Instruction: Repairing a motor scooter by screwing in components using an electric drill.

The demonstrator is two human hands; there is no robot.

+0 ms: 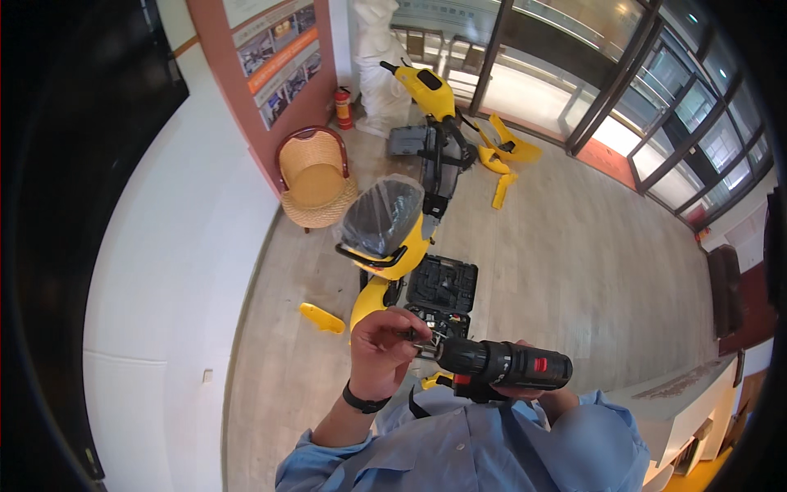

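My right hand [531,394] grips a black cordless drill [508,364] with a red switch, held level in front of my chest. Its chuck points left, toward my left hand [384,343]. Thumb and fingers of that hand are pinched together just off the chuck, around something small and dark that I cannot make out. Beyond my hands stands a yellow electric scooter [410,256], its seat [381,215] wrapped in clear plastic. Beside the scooter lies an open black tool case [443,282], its near half partly hidden by my hand and the drill.
Yellow body panels [512,148] lie on the floor by the scooter's front, and another yellow panel [322,318] lies left of its rear. A wicker chair [316,179] and a red fire extinguisher [343,109] stand along the left wall. A counter [684,389] is at my right.
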